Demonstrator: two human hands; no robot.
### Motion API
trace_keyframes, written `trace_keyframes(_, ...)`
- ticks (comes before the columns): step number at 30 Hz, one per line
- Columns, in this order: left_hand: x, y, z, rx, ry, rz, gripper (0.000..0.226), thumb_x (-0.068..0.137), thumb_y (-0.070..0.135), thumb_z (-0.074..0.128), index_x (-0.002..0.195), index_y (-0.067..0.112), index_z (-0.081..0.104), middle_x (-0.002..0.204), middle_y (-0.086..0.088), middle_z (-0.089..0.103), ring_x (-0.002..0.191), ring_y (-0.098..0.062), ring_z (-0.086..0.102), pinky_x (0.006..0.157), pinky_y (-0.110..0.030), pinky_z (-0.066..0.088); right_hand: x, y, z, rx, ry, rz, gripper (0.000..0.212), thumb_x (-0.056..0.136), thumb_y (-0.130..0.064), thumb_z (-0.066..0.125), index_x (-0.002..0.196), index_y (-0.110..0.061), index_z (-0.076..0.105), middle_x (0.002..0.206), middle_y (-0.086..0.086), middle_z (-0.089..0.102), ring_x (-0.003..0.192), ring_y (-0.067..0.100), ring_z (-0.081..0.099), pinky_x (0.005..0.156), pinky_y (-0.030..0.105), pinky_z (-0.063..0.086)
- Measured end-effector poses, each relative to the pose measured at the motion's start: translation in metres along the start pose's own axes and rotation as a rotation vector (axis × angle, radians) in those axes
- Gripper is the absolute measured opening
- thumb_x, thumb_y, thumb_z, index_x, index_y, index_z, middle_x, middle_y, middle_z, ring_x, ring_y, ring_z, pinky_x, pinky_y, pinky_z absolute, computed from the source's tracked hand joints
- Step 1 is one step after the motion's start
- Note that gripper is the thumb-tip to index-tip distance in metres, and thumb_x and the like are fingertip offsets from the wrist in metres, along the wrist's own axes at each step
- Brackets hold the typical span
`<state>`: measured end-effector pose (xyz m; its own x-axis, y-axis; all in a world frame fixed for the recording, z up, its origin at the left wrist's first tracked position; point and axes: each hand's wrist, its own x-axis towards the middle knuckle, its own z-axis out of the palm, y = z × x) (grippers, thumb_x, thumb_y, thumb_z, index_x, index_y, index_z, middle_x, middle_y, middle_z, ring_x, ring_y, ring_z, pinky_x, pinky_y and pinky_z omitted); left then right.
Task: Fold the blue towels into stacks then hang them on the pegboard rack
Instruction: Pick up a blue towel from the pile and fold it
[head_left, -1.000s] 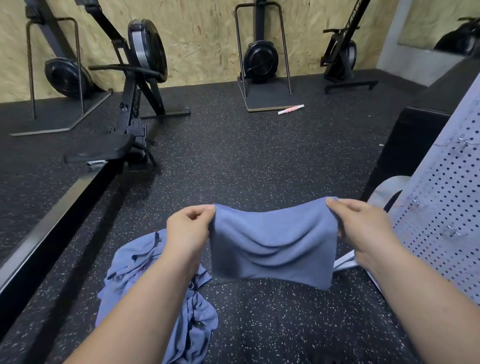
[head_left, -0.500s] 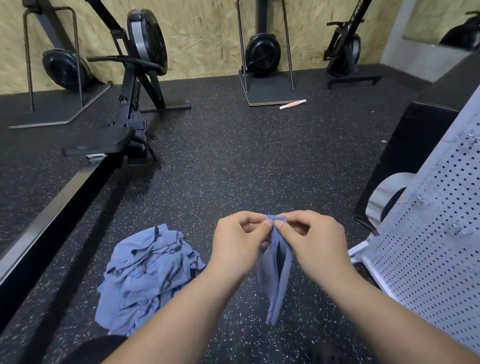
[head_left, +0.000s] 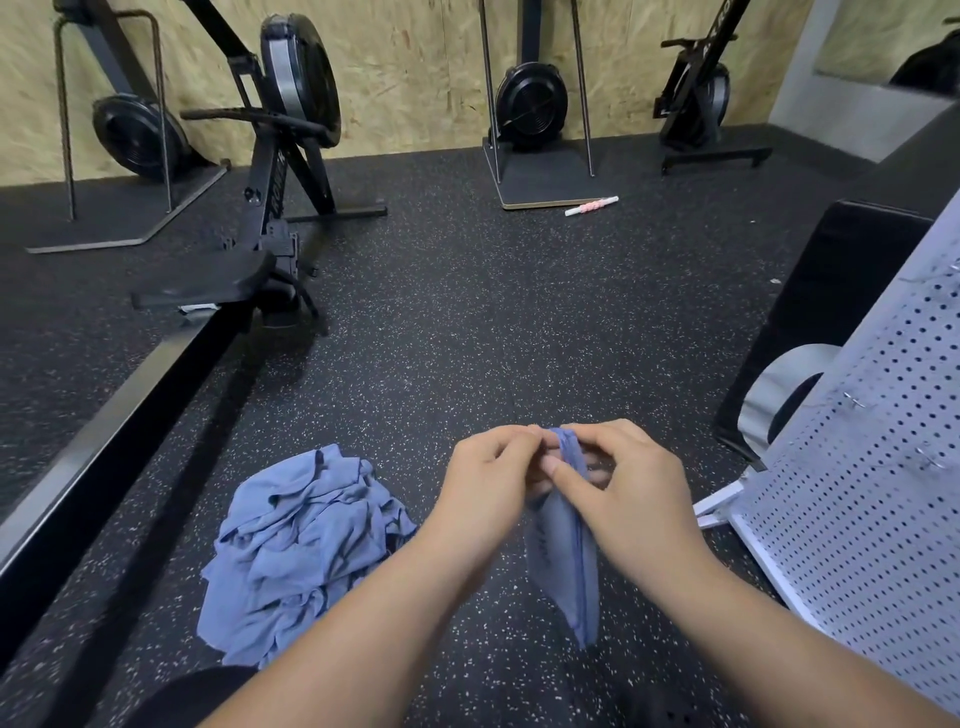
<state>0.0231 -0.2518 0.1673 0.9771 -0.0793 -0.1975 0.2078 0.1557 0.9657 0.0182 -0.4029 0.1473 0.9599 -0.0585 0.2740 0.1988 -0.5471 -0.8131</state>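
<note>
Both the left hand and the right hand have their fingers curled tight together, pinching the top edge of a folded blue towel that hangs above the floor, between the crumpled towel pile and the pegboard rack.

Spread towel now folded double

I can't see the top corners of the towel: the fingers of the left hand and right hand cover them. The left forearm hides the near right corner of the towel pile. The pegboard rack runs off the right edge, and its hooks are too small to make out.
</note>
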Motion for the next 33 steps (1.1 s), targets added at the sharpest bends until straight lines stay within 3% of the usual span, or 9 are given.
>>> trace_keyframes(4,0.003,0.005,-0.007,0.082,-0.045,0.053,0.025,0.107,0.011,0.055,0.098,0.009,0.079,0.093,-0.013,0.080,0.089,-0.024,0.077,0.081,-0.033,0.062,0.009,0.003,-0.009,-0.007,-0.023,-0.015,0.025,0.090,-0.020,0.082,0.098,-0.042,0.076,0.098,-0.019,0.072,0.087,-0.001,0.069,0.081,0.015,0.052)
trace_keyframes(7,0.016,-0.003,-0.024,0.536,0.137,0.235,0.013,0.096,0.015,0.071,0.100,0.028,0.073,0.083,0.002,0.076,0.077,-0.018,0.075,0.074,-0.031,0.058,0.019,0.006,-0.015,0.001,-0.020,-0.029,0.021,0.096,-0.016,0.075,0.103,-0.035,0.080,0.100,-0.019,0.075,0.090,-0.003,0.069,0.084,0.015,0.052)
trace_keyframes(11,0.022,-0.002,-0.041,0.901,0.145,0.252,0.015,0.092,0.025,0.076,0.101,0.035,0.068,0.075,0.012,0.068,0.069,-0.002,0.062,0.070,-0.022,0.049,0.026,0.010,-0.025,0.055,-0.001,-0.003,0.018,0.100,-0.018,0.070,0.110,-0.029,0.079,0.105,-0.019,0.076,0.096,-0.002,0.070,0.091,0.024,0.055)
trace_keyframes(15,0.025,-0.008,-0.051,1.212,0.075,0.223,0.008,0.099,0.034,0.068,0.107,0.033,0.069,0.087,0.011,0.061,0.087,-0.017,0.063,0.078,-0.031,0.049,0.030,0.009,-0.039,0.126,0.002,0.022,0.019,0.102,-0.017,0.068,0.109,-0.031,0.079,0.106,-0.020,0.076,0.099,-0.003,0.070,0.090,0.022,0.054)
trace_keyframes(18,0.027,-0.004,-0.057,1.384,0.154,0.280,0.012,0.104,0.038,0.057,0.111,0.035,0.066,0.101,0.005,0.057,0.098,-0.026,0.062,0.083,-0.041,0.055,0.033,0.016,-0.046,-0.005,0.046,-0.003,0.017,0.102,-0.020,0.067,0.110,-0.031,0.079,0.106,-0.020,0.074,0.098,0.000,0.069,0.088,0.024,0.051)
trace_keyframes(23,0.031,0.016,-0.060,1.428,0.383,0.614,0.011,0.102,0.029,0.062,0.102,0.028,0.073,0.102,0.005,0.066,0.091,-0.028,0.062,0.074,-0.044,0.054,0.037,0.034,-0.051,-0.327,0.019,0.033,0.016,0.103,-0.029,0.065,0.111,-0.027,0.079,0.103,-0.011,0.075,0.090,0.013,0.064,0.070,0.024,0.038)
trace_keyframes(26,0.029,0.013,-0.059,1.324,0.310,0.578,0.008,0.099,0.027,0.067,0.097,0.026,0.075,0.101,0.009,0.070,0.094,-0.020,0.065,0.083,-0.039,0.055,0.038,0.034,-0.050,-0.336,-0.004,0.047,0.017,0.103,-0.030,0.066,0.110,-0.029,0.080,0.099,-0.012,0.074,0.084,0.011,0.062,0.067,0.025,0.037)
trace_keyframes(30,0.027,0.017,-0.061,1.044,0.260,0.414,0.012,0.088,0.031,0.084,0.083,0.031,0.074,0.073,0.017,0.069,0.071,-0.002,0.064,0.068,-0.019,0.047,0.039,0.034,-0.057,-0.291,0.006,0.081,0.016,0.102,-0.031,0.067,0.110,-0.032,0.081,0.098,-0.016,0.077,0.089,0.010,0.065,0.073,0.026,0.041)
trace_keyframes(33,0.025,0.021,-0.065,0.962,0.265,0.435,0.022,0.086,0.027,0.087,0.090,0.032,0.066,0.076,0.017,0.070,0.074,0.000,0.064,0.070,-0.016,0.047,0.040,0.032,-0.061,-0.300,-0.037,0.097,0.011,0.101,-0.034,0.070,0.104,-0.036,0.081,0.082,-0.022,0.072,0.079,0.001,0.063,0.064,0.018,0.039)
